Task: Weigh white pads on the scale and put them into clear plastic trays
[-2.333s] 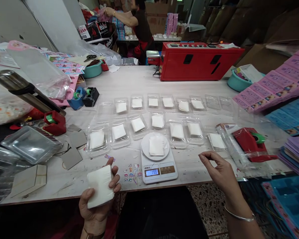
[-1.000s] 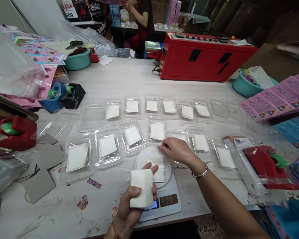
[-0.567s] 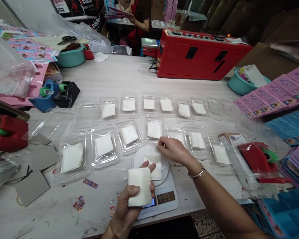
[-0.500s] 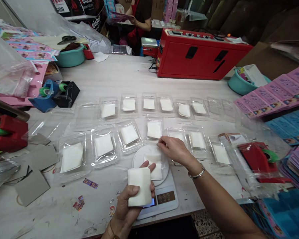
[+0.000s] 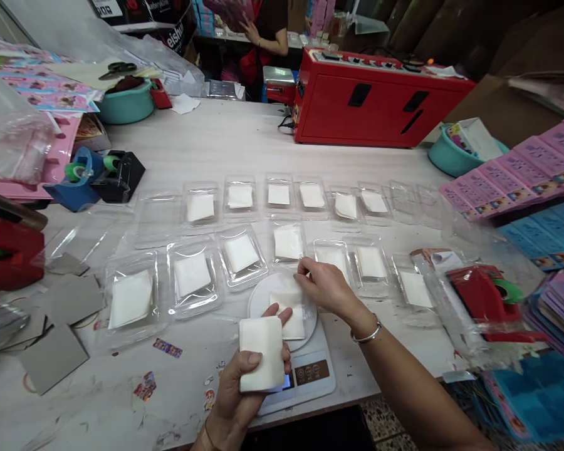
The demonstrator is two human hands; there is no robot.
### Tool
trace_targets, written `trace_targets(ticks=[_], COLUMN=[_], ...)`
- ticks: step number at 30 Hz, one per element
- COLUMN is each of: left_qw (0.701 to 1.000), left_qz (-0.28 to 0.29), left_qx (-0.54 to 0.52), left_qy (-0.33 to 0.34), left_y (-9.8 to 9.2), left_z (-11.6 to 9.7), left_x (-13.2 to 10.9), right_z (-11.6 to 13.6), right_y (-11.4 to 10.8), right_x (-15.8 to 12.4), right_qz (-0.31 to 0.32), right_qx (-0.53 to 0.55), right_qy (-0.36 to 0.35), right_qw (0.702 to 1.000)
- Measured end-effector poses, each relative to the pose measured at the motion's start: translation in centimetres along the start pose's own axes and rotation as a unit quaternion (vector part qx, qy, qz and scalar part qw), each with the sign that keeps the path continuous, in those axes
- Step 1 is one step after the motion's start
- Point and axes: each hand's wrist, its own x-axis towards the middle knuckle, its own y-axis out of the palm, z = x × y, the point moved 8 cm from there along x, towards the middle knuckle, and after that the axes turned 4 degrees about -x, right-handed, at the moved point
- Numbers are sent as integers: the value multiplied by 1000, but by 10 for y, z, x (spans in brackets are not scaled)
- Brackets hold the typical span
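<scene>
One stack of white squares is gripped upright in the left hand, thumb pressed across its near face and fingers wrapped behind. Taking the far side of the table as twelve, it hangs at seven o'clock from the round plate of the white kitchen scale and covers part of the lit display. Behind those fingers a few white sheets lie on the plate. At one o'clock the right hand leans in, thumb and forefinger tips drawn together near the plate's rim; I cannot tell whether anything is pinched between them.

From about nine round through twelve to three run two rows of clear plastic trays. All seven in the front row bear white squares; the back row has six filled ones, with bare trays at both ends. Grey cards lie at nine, a blue tape dispenser and a black tape dispenser at ten, a teal bowl at eleven. A red machine stands at one, pink boxes at two, a red tape dispenser at three. Near twelve, a co-worker's hand holds a purplish bundle.
</scene>
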Motion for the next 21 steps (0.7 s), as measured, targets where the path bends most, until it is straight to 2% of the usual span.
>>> trace_targets(ticks=[5,8,10,12,14,16,18,21], left_qw=[1000,1000,1000,999,997,992,988,988], left_qz=[-3,0,18,45,77,111,140,141], left_qx=[8,11,4,-9,-21,-29,-31,-6], left_qy=[6,8,8,8,19,43,64,67], left_y=[0,-1,0,2,5,9,11,9], left_z=[-1,-1,0,0,-3,-9,-16,-18], left_x=[0,1,1,-2,-8,-17,-26,-29], right_z=[-8,-16,-20,-20,-14,-3,9,22], right_y=[-16,-36,-50,-55,-51,-39,-25,-7], right_x=[-3,-10,-16,-21,-25,-31,-35,-38], right_qz=[-52,-116,-137,-101,-18,68,115,103], right_qx=[63,86,140,232,314,350,330,200], right_qy=[18,27,13,-12,-41,-59,-70,-72], right_qw=[997,989,981,967,948,933,935,972])
